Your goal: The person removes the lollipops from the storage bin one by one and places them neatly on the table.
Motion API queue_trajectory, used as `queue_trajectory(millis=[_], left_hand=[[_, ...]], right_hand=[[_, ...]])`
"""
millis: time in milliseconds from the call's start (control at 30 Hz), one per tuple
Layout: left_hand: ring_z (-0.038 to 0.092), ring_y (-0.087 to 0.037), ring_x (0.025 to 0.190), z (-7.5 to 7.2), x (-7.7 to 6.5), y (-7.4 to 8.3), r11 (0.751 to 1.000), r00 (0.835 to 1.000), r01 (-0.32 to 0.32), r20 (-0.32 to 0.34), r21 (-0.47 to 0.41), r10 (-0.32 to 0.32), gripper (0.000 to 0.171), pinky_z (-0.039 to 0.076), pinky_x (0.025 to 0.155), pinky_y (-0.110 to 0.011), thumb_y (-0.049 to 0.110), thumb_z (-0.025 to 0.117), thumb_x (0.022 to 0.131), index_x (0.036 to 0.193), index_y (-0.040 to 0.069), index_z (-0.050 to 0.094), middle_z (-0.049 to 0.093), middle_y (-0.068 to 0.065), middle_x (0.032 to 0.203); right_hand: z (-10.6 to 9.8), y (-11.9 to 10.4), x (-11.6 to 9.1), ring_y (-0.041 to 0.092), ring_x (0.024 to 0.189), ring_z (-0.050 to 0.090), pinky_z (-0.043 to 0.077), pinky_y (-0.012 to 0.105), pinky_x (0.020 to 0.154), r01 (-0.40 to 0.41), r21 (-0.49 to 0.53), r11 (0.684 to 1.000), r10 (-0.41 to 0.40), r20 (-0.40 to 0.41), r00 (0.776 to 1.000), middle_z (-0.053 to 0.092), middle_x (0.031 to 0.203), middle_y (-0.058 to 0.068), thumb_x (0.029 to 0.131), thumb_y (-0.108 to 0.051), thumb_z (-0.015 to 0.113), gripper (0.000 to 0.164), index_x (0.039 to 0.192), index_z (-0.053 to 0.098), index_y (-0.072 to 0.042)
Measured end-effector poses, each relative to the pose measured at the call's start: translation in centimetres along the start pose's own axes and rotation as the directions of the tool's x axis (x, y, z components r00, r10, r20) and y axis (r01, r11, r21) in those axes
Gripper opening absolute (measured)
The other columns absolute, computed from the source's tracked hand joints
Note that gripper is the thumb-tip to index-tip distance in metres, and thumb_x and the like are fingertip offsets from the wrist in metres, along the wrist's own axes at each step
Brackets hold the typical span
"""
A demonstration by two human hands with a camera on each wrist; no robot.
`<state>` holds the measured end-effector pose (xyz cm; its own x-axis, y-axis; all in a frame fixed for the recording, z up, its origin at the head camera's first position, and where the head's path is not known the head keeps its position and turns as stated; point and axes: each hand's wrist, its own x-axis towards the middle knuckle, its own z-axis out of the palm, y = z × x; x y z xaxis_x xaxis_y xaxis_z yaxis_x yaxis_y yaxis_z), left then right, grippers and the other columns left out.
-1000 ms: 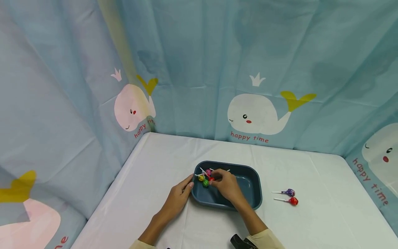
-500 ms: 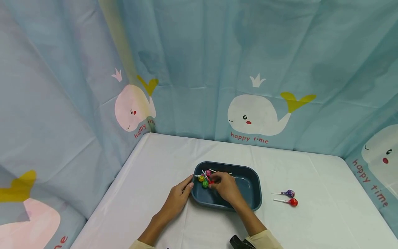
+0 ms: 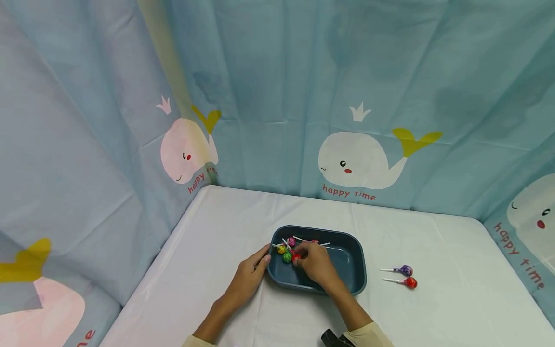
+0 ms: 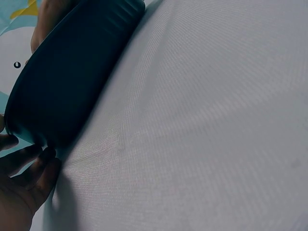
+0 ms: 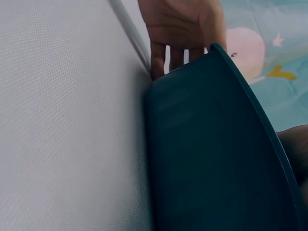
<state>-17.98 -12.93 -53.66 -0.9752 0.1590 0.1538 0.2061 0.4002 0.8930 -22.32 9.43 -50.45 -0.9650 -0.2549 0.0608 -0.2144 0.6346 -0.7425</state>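
Note:
In the head view, a dark blue tray [image 3: 347, 262] sits on the white cloth. My left hand [image 3: 248, 275] rests against its left end, with straight fingers along the outer wall and the thumb near the rim. My right hand [image 3: 318, 264] reaches inside and pinches a red lollipop [image 3: 296, 258]. Beside it lie a green lollipop [image 3: 287, 257], a yellow lollipop [image 3: 282, 249] and a pink lollipop [image 3: 291, 241]. More sticks and a reddish candy head show behind the right hand, partly covered. In the left wrist view, the left fingers [image 4: 41, 168] touch the tray's end wall.
Right of the tray, a purple lollipop [image 3: 406, 270] and another red lollipop [image 3: 410, 283] lie on the white tablecloth [image 3: 459, 270]. A light blue whale-print curtain [image 3: 269, 96] hangs behind and at the sides. A black device [image 3: 333, 338] shows at the right wrist.
My right hand has shifted the red lollipop slightly toward me, beside the green one. More of the reddish candy behind the hand now shows. My left hand stays at the tray's end.

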Motion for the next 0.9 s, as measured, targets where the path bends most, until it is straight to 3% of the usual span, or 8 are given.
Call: queue_trajectory(millis=[267, 900], left_hand=[[0.047, -0.020, 0.149, 0.0, 0.1, 0.1, 1.000, 1.000, -0.007, -0.003, 0.011, 0.007, 0.051, 0.040, 0.123, -0.050, 0.037, 0.053, 0.113, 0.159, 0.014, 0.051, 0.054, -0.003, 0.159], [0.047, -0.024, 0.150, 0.1, 0.0, -0.2, 1.000, 1.000, -0.008, -0.008, 0.023, 0.008, 0.052, 0.040, 0.122, -0.051, 0.036, 0.053, 0.113, 0.159, 0.011, 0.051, 0.053, -0.005, 0.160]], right_hand=[[-0.4, -0.1, -0.3, 0.023, 0.096, 0.068, 0.059, 0.052, 0.091, -0.071, -0.014, 0.997, 0.070, -0.051, 0.996, 0.078, 0.103, 0.006, 0.086, -0.003, 0.086, 0.019, 0.104, 0.082, -0.007], [-1.6, 0.4, -1.7, 0.020, 0.097, 0.063, 0.056, 0.049, 0.090, -0.116, 0.065, 0.991, 0.124, -0.143, 0.982, 0.076, 0.110, 0.003, 0.096, -0.012, 0.079, 0.015, 0.110, 0.081, -0.015]])
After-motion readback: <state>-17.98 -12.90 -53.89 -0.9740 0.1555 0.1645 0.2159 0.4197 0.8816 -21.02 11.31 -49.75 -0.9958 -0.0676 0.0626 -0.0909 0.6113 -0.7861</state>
